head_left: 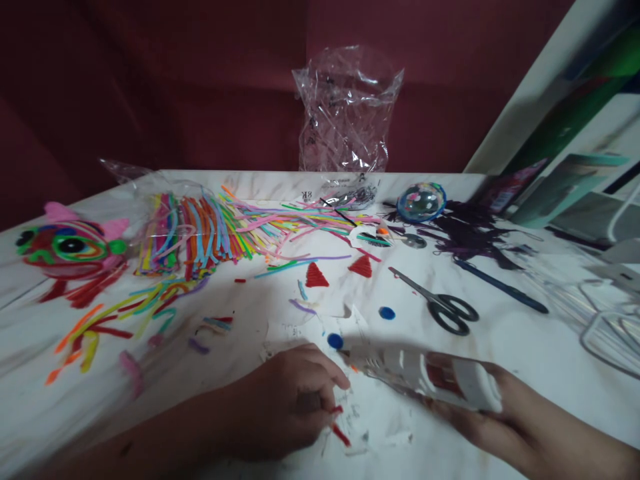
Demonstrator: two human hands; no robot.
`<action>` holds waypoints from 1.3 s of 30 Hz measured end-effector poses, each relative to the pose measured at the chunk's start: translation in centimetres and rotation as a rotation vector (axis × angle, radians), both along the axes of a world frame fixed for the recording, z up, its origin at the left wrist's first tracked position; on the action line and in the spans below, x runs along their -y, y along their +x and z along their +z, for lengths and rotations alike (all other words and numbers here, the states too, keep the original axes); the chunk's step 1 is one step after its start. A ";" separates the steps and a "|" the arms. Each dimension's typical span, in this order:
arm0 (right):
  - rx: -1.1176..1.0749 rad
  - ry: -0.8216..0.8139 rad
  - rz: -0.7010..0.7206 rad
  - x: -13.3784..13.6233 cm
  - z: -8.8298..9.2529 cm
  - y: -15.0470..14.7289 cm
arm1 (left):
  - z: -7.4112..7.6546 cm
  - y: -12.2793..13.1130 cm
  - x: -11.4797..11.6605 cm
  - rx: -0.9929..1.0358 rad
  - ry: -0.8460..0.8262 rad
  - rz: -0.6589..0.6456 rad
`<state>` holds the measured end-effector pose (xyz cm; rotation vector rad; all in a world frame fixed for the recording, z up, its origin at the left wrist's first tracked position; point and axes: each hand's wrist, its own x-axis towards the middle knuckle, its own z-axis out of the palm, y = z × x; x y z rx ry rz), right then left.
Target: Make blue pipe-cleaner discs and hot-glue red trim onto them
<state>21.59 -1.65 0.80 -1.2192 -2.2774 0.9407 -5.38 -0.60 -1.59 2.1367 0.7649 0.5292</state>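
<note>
My left hand (295, 400) is closed in a pinch at the lower middle, over scraps of white paper. A short red pipe cleaner piece (341, 435) shows at its fingertips, partly hidden by them. My right hand (480, 417) is wrapped round a white hot glue gun (425, 377), whose dark tip points left, close to my left fingers. Just beyond the tip lies a blue disc (335, 341), with a second blue disc (387, 313) farther back. Two red fuzzy triangles (317, 274) lie behind them.
Black-handled scissors (445, 307) and a dark pen-like tool (503, 287) lie right. Bundled pipe cleaners (210, 230) spread along the back left, beside a colourful fish-like figure (75, 247). A clear dome (421, 202), a plastic bag (345, 120) and white cable loops (600, 333) stand or lie around.
</note>
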 end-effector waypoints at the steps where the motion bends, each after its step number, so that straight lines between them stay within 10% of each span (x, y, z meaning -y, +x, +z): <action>1: -0.011 -0.016 -0.002 0.0 -0.2 0.1 | 0.0 0.0 0.0 0.002 -0.003 0.001; 11: -0.253 -0.172 -0.104 -0.4 0.2 0.9 | 0.4 0.1 0.1 -0.020 -0.013 0.006; 18: -0.474 -0.260 -0.355 1.0 -4.3 5.4 | -0.1 0.0 0.0 -0.014 0.010 0.011; 22: -0.491 0.033 -0.539 -0.2 -2.1 4.8 | -0.4 0.0 0.0 0.023 0.007 0.019; 27: 0.020 0.448 -0.480 -4.2 1.1 5.5 | -0.4 -0.1 -0.2 0.109 -0.015 0.131; 39: 0.395 0.650 -0.285 -9.2 -4.4 13.2 | 0.7 0.0 -0.6 0.124 -0.245 0.587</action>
